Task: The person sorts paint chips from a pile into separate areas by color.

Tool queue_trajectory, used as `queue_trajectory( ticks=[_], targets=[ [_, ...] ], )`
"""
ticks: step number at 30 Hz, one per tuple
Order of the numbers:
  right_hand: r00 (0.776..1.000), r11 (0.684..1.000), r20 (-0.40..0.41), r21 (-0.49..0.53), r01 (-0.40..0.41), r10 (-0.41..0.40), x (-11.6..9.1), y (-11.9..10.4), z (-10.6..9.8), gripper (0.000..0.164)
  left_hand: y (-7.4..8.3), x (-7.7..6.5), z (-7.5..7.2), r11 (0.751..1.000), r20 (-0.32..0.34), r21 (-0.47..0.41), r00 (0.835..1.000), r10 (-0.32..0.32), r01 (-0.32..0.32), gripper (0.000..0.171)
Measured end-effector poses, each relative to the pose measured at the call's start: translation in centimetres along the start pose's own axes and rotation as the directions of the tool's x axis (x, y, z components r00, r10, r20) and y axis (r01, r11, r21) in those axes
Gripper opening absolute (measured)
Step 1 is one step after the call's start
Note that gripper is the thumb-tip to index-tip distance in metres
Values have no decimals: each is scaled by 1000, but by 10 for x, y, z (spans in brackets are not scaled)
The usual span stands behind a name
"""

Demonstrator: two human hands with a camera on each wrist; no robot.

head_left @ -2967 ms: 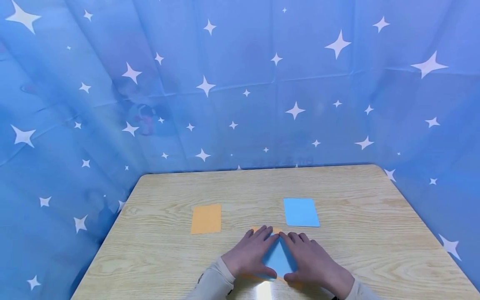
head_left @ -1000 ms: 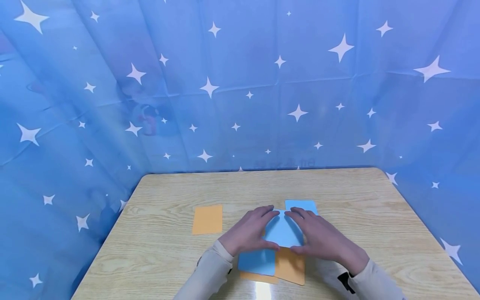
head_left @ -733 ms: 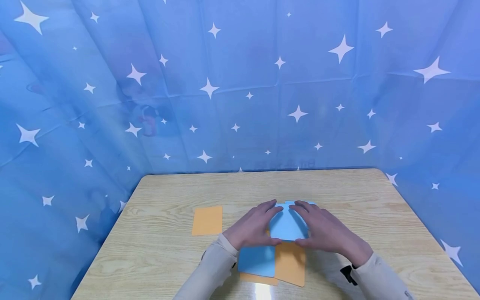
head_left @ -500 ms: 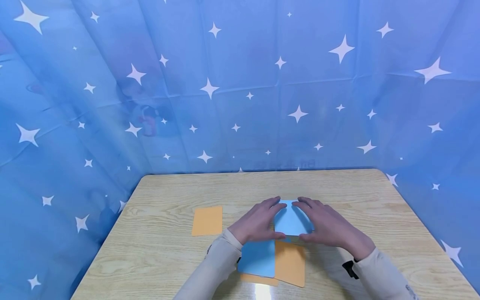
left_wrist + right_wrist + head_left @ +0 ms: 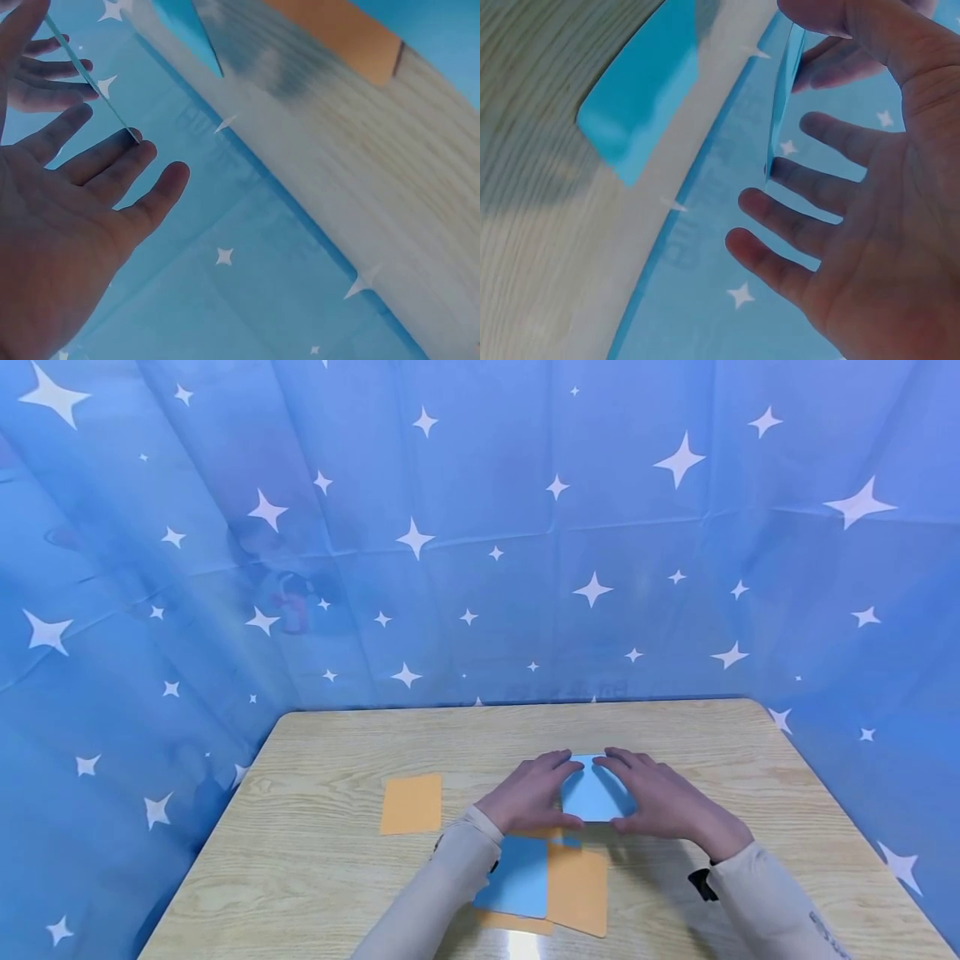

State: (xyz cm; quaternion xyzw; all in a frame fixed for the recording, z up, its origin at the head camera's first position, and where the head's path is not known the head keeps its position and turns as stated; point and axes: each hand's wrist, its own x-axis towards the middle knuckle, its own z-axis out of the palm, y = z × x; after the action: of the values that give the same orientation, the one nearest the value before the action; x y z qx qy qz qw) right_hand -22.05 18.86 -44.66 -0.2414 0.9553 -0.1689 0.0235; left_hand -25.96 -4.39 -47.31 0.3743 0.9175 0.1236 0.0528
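A square blue card (image 5: pixel 595 797) is held above the table between my two hands. My left hand (image 5: pixel 527 795) grips its left side, thumb at the near corner and fingertips at the far one. On the opposite side my right hand (image 5: pixel 666 799) pinches the right edge in the same way. Both wrist views show the card almost edge-on, as a thin blue strip (image 5: pixel 82 71) at the left fingertips and a narrow blue sliver (image 5: pixel 783 94) by the right ones. Another blue card (image 5: pixel 641 97) lies on the table below, hidden in the head view.
Nearer me on the wooden table (image 5: pixel 300 877), a blue card (image 5: pixel 521 878) overlaps orange ones, with an orange card (image 5: pixel 577 892) at its right. A separate orange card (image 5: pixel 411 805) lies to the left. A starry blue curtain (image 5: pixel 480 568) stands behind the table.
Both hands have lifted the blue card off the group of cards and carried it away from me and to the right, over the far blue card. The separate orange card stays put.
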Motion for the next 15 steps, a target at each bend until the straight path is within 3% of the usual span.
queue_trajectory(
  ticks=[7,15],
  targets=[
    [999,999,38,25,-24,23,5,15,5,84,0,15,9,1000,12,-4,1000,-17,17,83],
    [994,995,91,66,-70,64,7,24,15,86,-1,23,22,999,76,-21,996,-47,49,83]
  ],
)
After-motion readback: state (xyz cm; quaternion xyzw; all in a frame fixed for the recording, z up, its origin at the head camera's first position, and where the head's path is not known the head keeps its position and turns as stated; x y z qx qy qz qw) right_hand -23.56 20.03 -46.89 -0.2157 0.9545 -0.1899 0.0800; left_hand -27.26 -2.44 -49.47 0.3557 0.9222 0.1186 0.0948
